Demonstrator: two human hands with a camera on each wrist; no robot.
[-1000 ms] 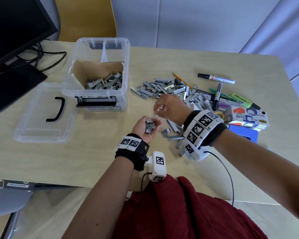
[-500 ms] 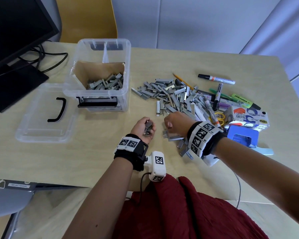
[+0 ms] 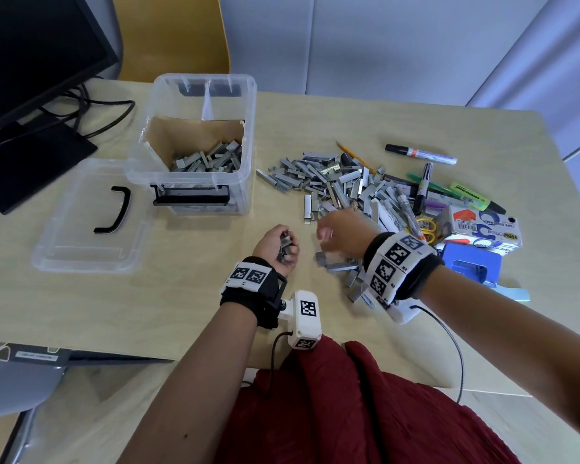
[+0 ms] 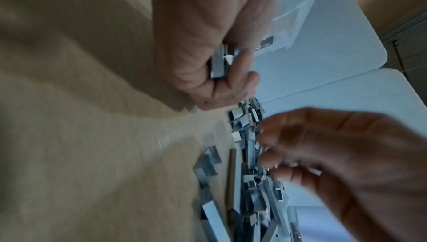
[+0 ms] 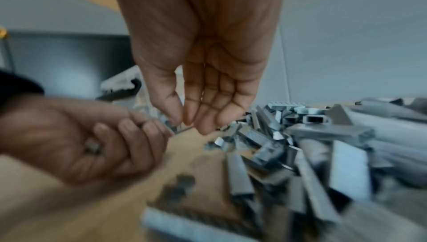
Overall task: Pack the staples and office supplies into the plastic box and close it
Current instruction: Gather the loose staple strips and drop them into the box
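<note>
Left hand (image 3: 278,244) fist-grips staple strips (image 3: 286,247). Right hand (image 3: 340,234) loose, empty, over staple pile (image 3: 342,182) on tabletop (image 3: 181,296). Plastic box (image 3: 195,145), lid off, at 11 o'clock.

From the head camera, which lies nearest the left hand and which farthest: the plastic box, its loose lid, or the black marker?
From the left hand:
1. Plastic box, just ahead, slightly left.
2. Lid, flat on the table, far left.
3. Black marker, far right, beyond the staple pile.
</note>
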